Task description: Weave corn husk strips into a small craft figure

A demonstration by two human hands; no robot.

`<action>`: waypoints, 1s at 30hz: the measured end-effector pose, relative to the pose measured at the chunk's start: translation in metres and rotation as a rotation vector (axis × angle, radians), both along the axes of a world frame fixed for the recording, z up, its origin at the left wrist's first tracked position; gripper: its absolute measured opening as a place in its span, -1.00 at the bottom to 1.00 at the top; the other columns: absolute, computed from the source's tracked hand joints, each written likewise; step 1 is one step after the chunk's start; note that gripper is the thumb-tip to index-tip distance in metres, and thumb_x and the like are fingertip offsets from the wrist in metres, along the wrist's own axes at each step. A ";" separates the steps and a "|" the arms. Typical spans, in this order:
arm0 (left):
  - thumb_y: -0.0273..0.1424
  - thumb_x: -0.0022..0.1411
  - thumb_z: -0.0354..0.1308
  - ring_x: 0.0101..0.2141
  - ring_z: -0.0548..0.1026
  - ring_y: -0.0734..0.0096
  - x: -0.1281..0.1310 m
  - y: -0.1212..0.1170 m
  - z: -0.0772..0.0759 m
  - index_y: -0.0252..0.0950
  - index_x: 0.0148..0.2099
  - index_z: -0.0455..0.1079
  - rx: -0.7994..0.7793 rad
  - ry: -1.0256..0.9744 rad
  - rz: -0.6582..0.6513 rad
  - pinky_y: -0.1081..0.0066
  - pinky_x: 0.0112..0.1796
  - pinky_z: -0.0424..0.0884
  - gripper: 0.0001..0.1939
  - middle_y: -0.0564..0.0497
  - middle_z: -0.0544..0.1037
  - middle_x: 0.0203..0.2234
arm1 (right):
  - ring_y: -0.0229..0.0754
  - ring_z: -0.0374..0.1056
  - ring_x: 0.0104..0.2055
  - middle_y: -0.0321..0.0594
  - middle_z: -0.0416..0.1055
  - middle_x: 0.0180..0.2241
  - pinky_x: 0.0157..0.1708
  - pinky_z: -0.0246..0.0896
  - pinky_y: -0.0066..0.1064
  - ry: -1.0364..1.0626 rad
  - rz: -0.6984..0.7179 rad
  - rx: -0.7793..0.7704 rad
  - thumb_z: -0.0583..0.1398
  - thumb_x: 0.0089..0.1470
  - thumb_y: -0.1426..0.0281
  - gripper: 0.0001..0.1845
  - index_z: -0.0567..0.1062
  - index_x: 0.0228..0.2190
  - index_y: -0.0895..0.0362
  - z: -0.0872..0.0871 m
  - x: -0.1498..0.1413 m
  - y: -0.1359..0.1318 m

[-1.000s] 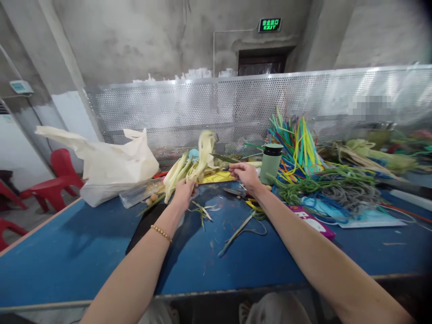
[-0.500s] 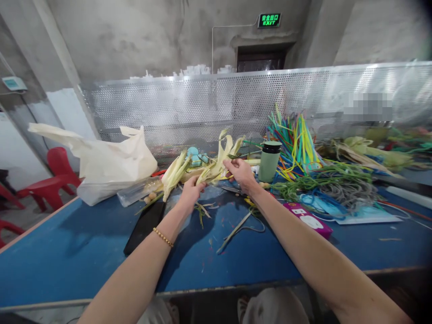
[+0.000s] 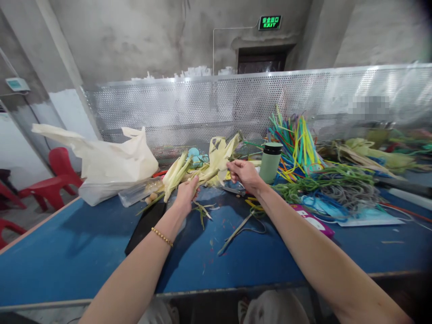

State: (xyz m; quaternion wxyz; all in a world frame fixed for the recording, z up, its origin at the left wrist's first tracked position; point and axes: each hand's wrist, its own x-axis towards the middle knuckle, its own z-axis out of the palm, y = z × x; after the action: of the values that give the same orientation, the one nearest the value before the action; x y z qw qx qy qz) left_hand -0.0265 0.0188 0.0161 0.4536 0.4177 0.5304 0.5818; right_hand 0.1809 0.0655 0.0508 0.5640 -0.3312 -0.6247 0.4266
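My left hand [image 3: 186, 194] is closed round the lower end of a bunch of pale corn husks [image 3: 218, 157]. The husks fan out above the blue tabletop with their loose, curling ends up and to the right. My right hand [image 3: 246, 173] pinches the husks' right side between thumb and fingers. Just left of my left hand lies a second bundle of corn husk [image 3: 175, 174], pale with greenish edges. Scissors [image 3: 232, 188] lie below the husks, partly hidden by my right hand. Husk scraps [image 3: 203, 212] are on the table under my hands.
A white plastic bag [image 3: 114, 157] stands at the left, and a green canister [image 3: 270, 163] is right of my hands. Farther right are colourful strips [image 3: 299, 144], tangled cords [image 3: 344, 182] and a purple packet [image 3: 312, 220]. A perforated metal panel [image 3: 175, 108] runs along the back.
The husk bunch has spread wider and its tips have shifted and turned to the right. Both hands keep their hold and have barely moved.
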 end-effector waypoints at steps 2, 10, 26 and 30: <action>-0.04 0.10 0.23 -0.66 0.26 0.55 -0.002 0.002 -0.002 -0.31 -0.38 0.37 0.017 0.004 -0.011 0.46 -0.64 0.09 -0.60 0.01 0.41 -0.59 | -0.38 0.14 -0.70 -0.41 0.24 -0.71 -0.72 0.09 -0.52 0.002 0.005 -0.019 0.42 -0.20 0.10 -0.55 0.38 -0.61 0.13 0.001 0.001 -0.001; -0.12 0.14 0.23 -0.67 0.34 0.51 0.000 0.004 -0.007 -0.34 -0.45 0.37 0.046 0.071 -0.054 0.45 -0.61 0.21 -0.64 -0.05 0.47 -0.59 | -0.33 0.26 -0.65 -0.35 0.37 -0.63 -0.71 0.15 -0.50 0.147 0.030 -0.159 0.35 -0.24 0.33 -0.79 0.45 -0.55 0.16 0.007 0.000 -0.009; -0.22 0.18 0.16 -0.66 0.36 0.48 0.007 0.003 -0.008 -0.33 -0.46 0.32 0.214 0.240 -0.028 0.44 -0.56 0.26 -0.70 0.03 0.45 -0.63 | -0.19 0.41 -0.42 -0.26 0.48 -0.50 -0.41 0.29 -0.44 -0.430 -0.493 0.214 0.28 -0.05 0.40 -0.83 0.53 -0.33 0.16 0.002 -0.002 0.005; -0.20 0.19 0.14 -0.63 0.38 0.46 0.004 0.006 -0.010 -0.31 -0.45 0.32 0.229 0.310 -0.012 0.43 -0.52 0.25 -0.71 0.02 0.47 -0.61 | -0.24 0.39 -0.52 -0.23 0.51 -0.46 -0.55 0.26 -0.46 -0.299 -0.360 -0.015 0.23 -0.06 0.50 -0.82 0.48 -0.31 0.17 -0.001 -0.008 0.005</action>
State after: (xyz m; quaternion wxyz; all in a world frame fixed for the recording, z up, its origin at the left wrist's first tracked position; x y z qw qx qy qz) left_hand -0.0223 0.0247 0.0058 0.3194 0.5545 0.5217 0.5642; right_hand 0.1730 0.0705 0.0502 0.5297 -0.5009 -0.6290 0.2700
